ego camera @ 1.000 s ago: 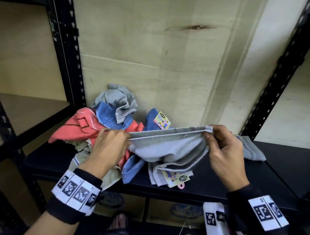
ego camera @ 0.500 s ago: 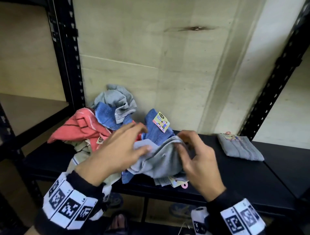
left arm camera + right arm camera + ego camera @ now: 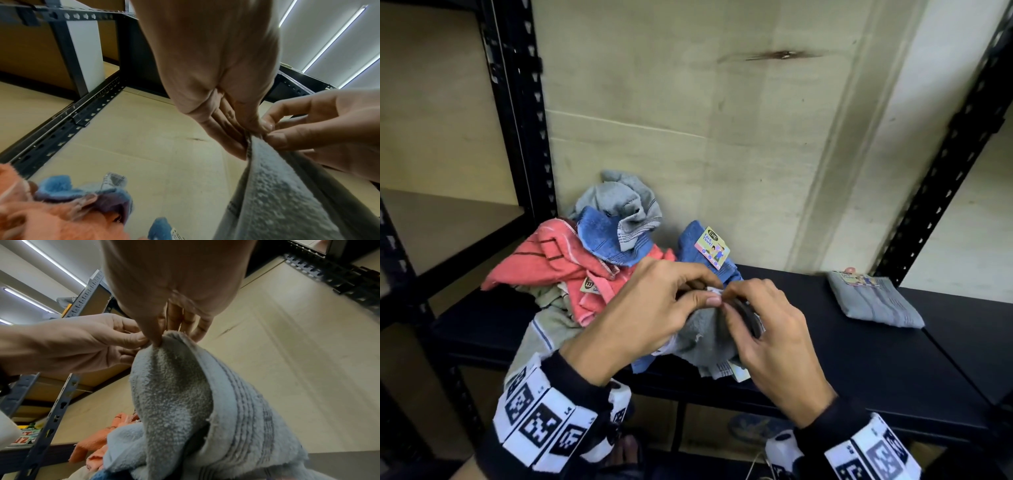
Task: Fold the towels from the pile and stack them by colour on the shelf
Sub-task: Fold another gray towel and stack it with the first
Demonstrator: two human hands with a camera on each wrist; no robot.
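Starting at the left, a black upright post [image 3: 517, 113] of the rack rises in front of a pale board wall [image 3: 688, 120]. Beside it, on the black shelf [image 3: 859, 359], lies the unfolded pile: a coral striped towel [image 3: 541, 263] at the left edge, a crumpled grey towel [image 3: 623, 198] on top, a blue towel [image 3: 602, 236] tucked under that, and a second blue towel [image 3: 691, 250] with a paper label [image 3: 712, 247] leaning at the pile's right side. A beige towel [image 3: 544, 329] hangs over the shelf's front edge.

In front of the pile, the left hand [image 3: 654, 311] pinches the top edge of a grey towel [image 3: 705, 339] between thumb and curled fingers. The right hand [image 3: 767, 329] pinches the same edge just beside it, the two thumbs nearly touching. From that shared grip the grey towel hangs down in loose folds, its lower part resting on the shelf's front, its striped band showing in the right wrist view.

Well apart on the right, a folded grey towel [image 3: 873, 301] lies flat on the shelf near the right post [image 3: 962, 137].
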